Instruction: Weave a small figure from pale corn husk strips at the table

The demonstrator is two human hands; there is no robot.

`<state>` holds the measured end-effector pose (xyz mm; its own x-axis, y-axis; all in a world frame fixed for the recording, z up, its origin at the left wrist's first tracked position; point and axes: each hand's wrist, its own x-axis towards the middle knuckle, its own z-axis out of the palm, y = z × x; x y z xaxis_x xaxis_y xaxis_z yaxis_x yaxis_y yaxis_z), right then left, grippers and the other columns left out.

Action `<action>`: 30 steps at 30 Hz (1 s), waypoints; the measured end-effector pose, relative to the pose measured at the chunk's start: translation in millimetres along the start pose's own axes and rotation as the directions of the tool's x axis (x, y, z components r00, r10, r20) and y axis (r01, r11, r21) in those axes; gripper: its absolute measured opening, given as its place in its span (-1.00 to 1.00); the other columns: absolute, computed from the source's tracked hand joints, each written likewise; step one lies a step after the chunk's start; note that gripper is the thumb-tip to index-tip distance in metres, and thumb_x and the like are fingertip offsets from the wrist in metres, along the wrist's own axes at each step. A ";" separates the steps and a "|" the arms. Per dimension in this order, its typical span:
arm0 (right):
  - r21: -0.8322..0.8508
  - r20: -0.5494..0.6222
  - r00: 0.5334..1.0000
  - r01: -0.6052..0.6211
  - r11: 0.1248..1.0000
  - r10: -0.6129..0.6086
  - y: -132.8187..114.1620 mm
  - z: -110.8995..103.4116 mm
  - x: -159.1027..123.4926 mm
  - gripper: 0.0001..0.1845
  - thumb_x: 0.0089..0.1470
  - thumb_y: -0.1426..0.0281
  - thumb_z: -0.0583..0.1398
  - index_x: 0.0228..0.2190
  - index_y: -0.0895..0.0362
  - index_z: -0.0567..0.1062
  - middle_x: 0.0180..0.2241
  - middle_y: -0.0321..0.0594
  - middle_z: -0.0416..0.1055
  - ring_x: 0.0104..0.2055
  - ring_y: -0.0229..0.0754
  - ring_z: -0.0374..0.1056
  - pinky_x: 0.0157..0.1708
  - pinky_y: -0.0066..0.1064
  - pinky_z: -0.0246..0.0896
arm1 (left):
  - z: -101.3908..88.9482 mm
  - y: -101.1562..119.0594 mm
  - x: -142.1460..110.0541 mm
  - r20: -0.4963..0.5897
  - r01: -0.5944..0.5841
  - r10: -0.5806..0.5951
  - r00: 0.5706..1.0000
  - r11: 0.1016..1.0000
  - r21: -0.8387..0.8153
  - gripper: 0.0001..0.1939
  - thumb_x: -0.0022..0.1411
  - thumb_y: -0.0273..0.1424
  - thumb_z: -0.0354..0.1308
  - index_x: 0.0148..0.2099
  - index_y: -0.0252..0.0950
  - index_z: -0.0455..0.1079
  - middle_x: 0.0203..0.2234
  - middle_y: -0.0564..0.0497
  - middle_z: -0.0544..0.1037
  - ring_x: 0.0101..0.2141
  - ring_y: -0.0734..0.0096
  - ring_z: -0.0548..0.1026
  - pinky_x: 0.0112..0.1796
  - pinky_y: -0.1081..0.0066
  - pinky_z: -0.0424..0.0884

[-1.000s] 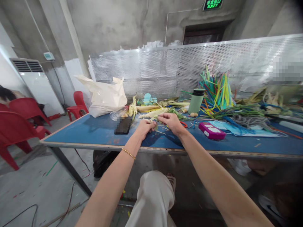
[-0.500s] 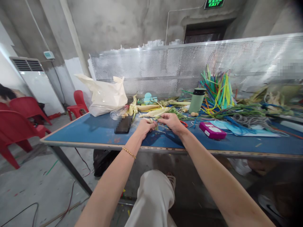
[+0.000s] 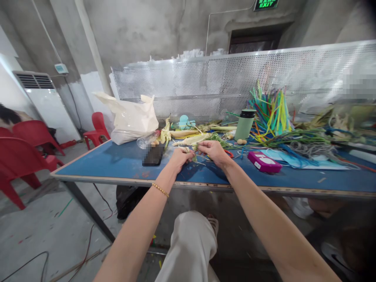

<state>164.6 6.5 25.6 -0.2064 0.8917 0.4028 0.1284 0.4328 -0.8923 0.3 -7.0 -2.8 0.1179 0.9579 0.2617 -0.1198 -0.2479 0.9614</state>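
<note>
My left hand (image 3: 181,158) is closed above the blue table, its fingers pinched on a small piece of pale corn husk (image 3: 185,149). Close beside it on the right, my right hand (image 3: 214,152) is pinched too. The bit between its thumb and forefinger is too small to name. A greenish scrap shows between the two hands. Just behind them lie pale corn husks (image 3: 192,140) with green leafy bits. Red-handled scissors (image 3: 228,154) lie partly hidden behind my right hand.
A phone (image 3: 153,155) and a clear bottle lie left of my hands, near a cream bag (image 3: 133,121). To the right stand a green flask (image 3: 244,126), a purple box (image 3: 264,162) and a bundle of coloured strips (image 3: 272,113). Red chairs (image 3: 35,135) stand beyond the table's left end.
My right hand's fingertips have shifted slightly while staying pinched. The left hand keeps its hold on the husk in nearly the same spot. Otherwise only the camera has tilted a little.
</note>
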 end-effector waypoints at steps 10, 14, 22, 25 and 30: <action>0.032 -0.052 0.998 -0.025 0.999 0.026 -1.6 1.4 0.8 -0.69 -0.31 0.23 0.37 -0.50 0.19 0.54 -0.63 -0.32 0.40 -0.57 -0.33 0.21 -0.51 -0.45 0.12 | 2.0 6.8 -5.4 0.029 -0.017 0.017 0.999 1.000 -0.008 -0.82 -0.13 -0.37 0.34 -0.52 -0.38 0.44 -0.70 0.06 0.39 -0.65 0.57 0.27 -0.58 0.49 0.10; 0.025 -0.042 0.998 -0.038 0.999 0.039 -1.6 1.9 1.0 -0.72 -0.31 0.25 0.36 -0.52 0.20 0.54 -0.64 -0.32 0.39 -0.58 -0.33 0.21 -0.52 -0.45 0.12 | 2.1 5.9 -4.6 0.033 -0.033 0.034 0.999 0.998 -0.048 -0.76 -0.17 -0.34 0.38 -0.53 -0.37 0.42 -0.72 0.07 0.36 -0.67 0.58 0.24 -0.59 0.48 0.09; 0.014 -0.045 0.998 -0.052 0.999 0.053 0.3 2.7 1.9 -0.72 -0.30 0.22 0.36 -0.59 0.18 0.50 -0.62 -0.31 0.39 -0.56 -0.31 0.23 -0.53 -0.46 0.15 | 1.7 4.3 -2.4 0.038 -0.011 0.014 0.999 0.997 -0.075 -0.82 -0.17 -0.40 0.35 -0.54 -0.37 0.43 -0.71 0.07 0.36 -0.67 0.57 0.26 -0.60 0.48 0.08; 0.011 -0.038 0.998 -0.048 0.999 0.048 1.0 2.1 1.9 -0.72 -0.30 0.23 0.36 -0.59 0.18 0.51 -0.62 -0.31 0.38 -0.56 -0.32 0.21 -0.51 -0.44 0.16 | 1.5 3.8 -2.5 0.038 -0.009 0.012 0.999 0.998 -0.067 -0.82 -0.17 -0.40 0.35 -0.55 -0.37 0.42 -0.72 0.07 0.37 -0.67 0.57 0.26 -0.60 0.48 0.08; -0.021 -0.009 0.999 -0.036 0.999 0.036 2.0 1.0 1.3 -0.75 -0.28 0.24 0.34 -0.57 0.19 0.54 -0.61 -0.31 0.39 -0.55 -0.32 0.21 -0.49 -0.44 0.14 | 1.6 3.9 -3.6 0.043 0.001 0.002 0.999 0.997 -0.073 -0.73 -0.16 -0.32 0.40 -0.58 -0.37 0.39 -0.73 0.07 0.36 -0.68 0.59 0.23 -0.59 0.47 0.07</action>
<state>163.7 8.3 24.2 -0.1931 0.9077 0.3725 0.1560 0.4032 -0.9017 1.0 -11.7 0.2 0.1602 0.9503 0.2671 -0.1909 -0.2356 0.9529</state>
